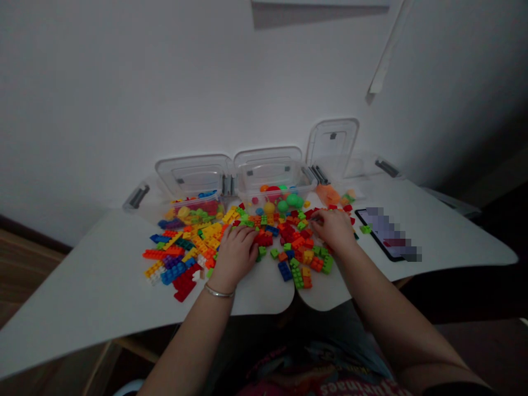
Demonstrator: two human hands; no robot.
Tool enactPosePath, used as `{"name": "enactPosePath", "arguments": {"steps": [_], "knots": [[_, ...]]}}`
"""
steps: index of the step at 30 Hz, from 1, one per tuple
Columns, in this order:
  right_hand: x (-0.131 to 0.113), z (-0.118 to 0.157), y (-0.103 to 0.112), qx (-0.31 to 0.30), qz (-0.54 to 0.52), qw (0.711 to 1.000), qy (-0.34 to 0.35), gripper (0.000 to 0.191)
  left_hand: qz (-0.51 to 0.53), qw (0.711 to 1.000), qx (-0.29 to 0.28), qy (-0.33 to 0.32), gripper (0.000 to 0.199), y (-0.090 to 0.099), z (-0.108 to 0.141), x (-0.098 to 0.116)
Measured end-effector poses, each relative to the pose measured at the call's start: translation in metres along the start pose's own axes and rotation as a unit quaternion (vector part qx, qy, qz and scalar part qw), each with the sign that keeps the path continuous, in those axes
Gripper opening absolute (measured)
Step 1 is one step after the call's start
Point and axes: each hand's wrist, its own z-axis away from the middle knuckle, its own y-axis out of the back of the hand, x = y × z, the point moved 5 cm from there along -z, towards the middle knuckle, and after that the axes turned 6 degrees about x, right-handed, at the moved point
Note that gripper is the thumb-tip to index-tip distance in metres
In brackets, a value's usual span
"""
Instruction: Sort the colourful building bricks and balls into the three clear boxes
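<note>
A loose pile of colourful toy building bricks covers the middle of the white table. My left hand, with a bracelet at the wrist, lies palm down over the pile, its fingers stretched across the bricks. Close to its fingertips is a red brick. On the right side of the pile, my right hand has its fingers drawn together at the bricks' edge. A small dark bit shows at those fingertips, too unclear to name. Long yellow, orange, blue and red bricks spread out left of my left hand.
Behind the pile stand clear plastic boxes: a left one with bricks, a middle one with coloured balls, and a right one with orange pieces. Their lids lean towards the wall. A phone lies at the right.
</note>
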Motion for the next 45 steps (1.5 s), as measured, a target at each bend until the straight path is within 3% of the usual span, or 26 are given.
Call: {"name": "enactPosePath", "arguments": {"steps": [4, 7, 9, 14, 19, 22, 29, 33, 36, 39, 45], "knots": [[0.002, -0.006, 0.020, 0.129, -0.100, 0.986, -0.039, 0.020, 0.003, 1.000, 0.000, -0.001, 0.030, -0.002, 0.000, -0.001], [0.001, -0.021, 0.042, 0.238, -0.225, 0.944, -0.043, 0.021, 0.005, 1.000, -0.003, -0.003, 0.029, -0.002, 0.001, -0.001], [-0.005, -0.036, 0.053, 0.265, -0.284, 0.921, -0.035, 0.020, 0.007, 1.000, -0.003, 0.000, 0.029, -0.002, 0.000, -0.001], [-0.050, -0.073, 0.061, 0.229, -0.319, 0.919, 0.048, 0.014, 0.013, 1.000, -0.002, 0.002, 0.030, -0.002, 0.000, -0.002], [-0.096, -0.089, 0.039, 0.101, -0.297, 0.947, 0.066, 0.014, 0.016, 1.000, -0.010, 0.007, 0.029, -0.001, 0.000, -0.001], [-0.107, -0.089, 0.027, 0.064, -0.249, 0.965, 0.047, 0.015, 0.017, 1.000, -0.015, 0.012, 0.029, 0.000, -0.001, -0.001], [-0.109, -0.084, 0.027, 0.076, -0.209, 0.972, 0.071, 0.021, 0.015, 1.000, -0.010, 0.009, 0.029, 0.001, 0.000, 0.000], [-0.097, -0.076, 0.043, 0.136, -0.225, 0.961, 0.087, 0.017, 0.016, 1.000, -0.007, 0.005, 0.029, -0.001, 0.000, -0.001], [-0.071, -0.062, 0.054, 0.170, -0.248, 0.951, 0.065, 0.019, 0.017, 1.000, -0.007, -0.001, 0.030, -0.001, 0.000, -0.001], [-0.035, -0.042, 0.055, 0.156, -0.273, 0.949, 0.036, 0.021, 0.017, 1.000, -0.009, -0.003, 0.030, -0.001, 0.000, -0.001], [0.031, -0.003, 0.029, 0.103, -0.185, 0.976, -0.054, 0.024, 0.017, 1.000, -0.012, 0.005, 0.029, -0.001, 0.000, -0.001]]}}
